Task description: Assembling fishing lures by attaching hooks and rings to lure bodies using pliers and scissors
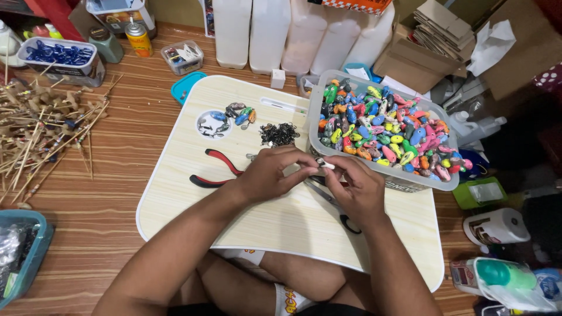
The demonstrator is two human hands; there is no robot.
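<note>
A small whitish piece (325,165) sits pinched between the fingertips of the left hand (270,174) and the right hand (358,186), held just above the pale table (175,193) (its exact shape is too small to tell), lying roughly level.

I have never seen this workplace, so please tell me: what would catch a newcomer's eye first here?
First the grey tub heaped with small colourful pieces, on the right of the pale lap table. Next the two hands, left and right, meeting at the table's middle around a tiny white piece. Red-handled pliers lie left of them, and a pile of sticks covers the wooden floor at far left.
</note>
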